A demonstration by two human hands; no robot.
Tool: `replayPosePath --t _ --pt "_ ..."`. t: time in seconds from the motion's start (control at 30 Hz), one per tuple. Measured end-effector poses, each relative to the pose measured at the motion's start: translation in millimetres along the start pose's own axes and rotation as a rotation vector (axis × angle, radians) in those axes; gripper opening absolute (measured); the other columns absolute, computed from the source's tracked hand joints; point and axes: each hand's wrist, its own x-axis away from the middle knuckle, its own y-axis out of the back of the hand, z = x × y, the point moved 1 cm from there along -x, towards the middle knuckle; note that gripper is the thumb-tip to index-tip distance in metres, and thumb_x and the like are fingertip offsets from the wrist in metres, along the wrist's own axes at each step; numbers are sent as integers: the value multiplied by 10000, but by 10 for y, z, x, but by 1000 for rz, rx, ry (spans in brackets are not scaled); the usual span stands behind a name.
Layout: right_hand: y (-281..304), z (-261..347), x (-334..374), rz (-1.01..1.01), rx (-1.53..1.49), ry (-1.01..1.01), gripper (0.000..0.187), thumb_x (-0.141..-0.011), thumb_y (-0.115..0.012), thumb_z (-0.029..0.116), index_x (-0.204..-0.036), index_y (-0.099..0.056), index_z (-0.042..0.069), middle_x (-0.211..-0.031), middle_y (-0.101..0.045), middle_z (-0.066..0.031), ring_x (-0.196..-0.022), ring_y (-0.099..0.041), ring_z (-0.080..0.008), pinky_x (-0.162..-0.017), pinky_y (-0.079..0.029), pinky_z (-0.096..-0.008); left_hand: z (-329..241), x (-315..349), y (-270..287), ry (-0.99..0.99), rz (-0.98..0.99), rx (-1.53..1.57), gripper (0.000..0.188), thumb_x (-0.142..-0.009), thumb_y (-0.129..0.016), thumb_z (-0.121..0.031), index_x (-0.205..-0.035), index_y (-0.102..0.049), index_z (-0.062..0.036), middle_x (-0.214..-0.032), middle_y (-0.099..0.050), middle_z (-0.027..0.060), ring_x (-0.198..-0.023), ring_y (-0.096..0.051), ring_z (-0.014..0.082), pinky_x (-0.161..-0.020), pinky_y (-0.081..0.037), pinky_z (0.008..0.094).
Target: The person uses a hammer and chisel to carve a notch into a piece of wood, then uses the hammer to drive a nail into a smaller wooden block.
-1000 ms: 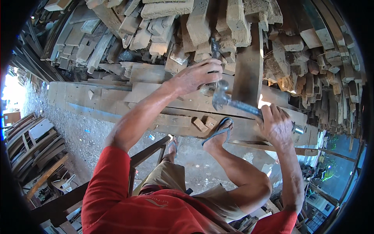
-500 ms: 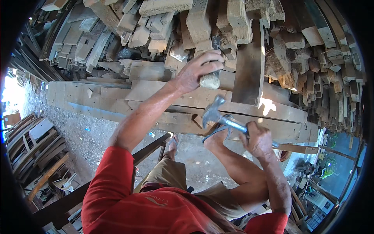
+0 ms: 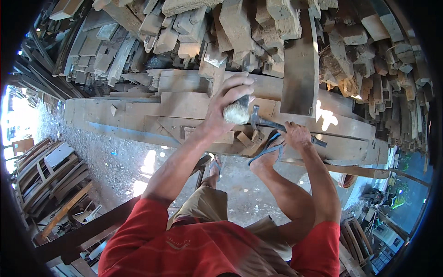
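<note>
My left hand (image 3: 225, 104) is closed around a chisel-like tool (image 3: 236, 113) with a dark body and a pale, rounded, rough end turned up toward me. My fingers hide most of it, so its far end does not show. In my right hand (image 3: 296, 135) is a claw hammer (image 3: 272, 123), gripped around its handle, the handle's end sticking out to the right. The hammer's head lies just right of the pale end; I cannot tell whether they touch. Beneath both hands runs a long wooden plank bench (image 3: 134, 109). Small wood blocks (image 3: 244, 139) lie near the hammer head.
Stacked timber (image 3: 235, 27) crowds the far side, and a wide board (image 3: 297, 78) leans down onto the bench. My sandalled foot (image 3: 266, 156) rests at the bench's near edge. Curved wooden pieces (image 3: 60, 175) are piled at left on the gravel floor (image 3: 110, 161).
My left hand has come nearer and slightly left, tilting the tool's pale end toward me. The hammer has moved up and right, its head now close beside that end. The view has shifted slightly.
</note>
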Motion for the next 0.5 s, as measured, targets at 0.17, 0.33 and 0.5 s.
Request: replayPosePath --t 0.17,0.33,0.5 --pt "40 144 80 -60 -74 66 499 -979 -545 474 -1213 -558 34 -1119 -683 -194 -1033 -682 -379 -871 -550 -474 -81 69 173 28 136 -42 413 -754 -754 29 -1137 -629 -63 -1285 -591 124 -1295 -530 356 -1060 -470 440" --pt "259 175 532 -269 51 290 396 -854 -711 347 -1098 -592 59 -994 -679 -128 -898 -716 -302 -769 -576 -407 -48 -257 90 -39 252 -41 388 -732 -754 -53 -1101 -637 -56 -1290 -584 123 -1314 -512 372 -1081 -459 446" --pt "455 244 829 -279 26 301 343 -860 -721 356 -1037 -605 86 -884 -647 -90 -839 -702 -288 -722 -559 -412 8 -417 115 -66 280 -55 384 -718 -762 -62 -1080 -635 -63 -1279 -585 111 -1311 -515 352 -1084 -458 439"
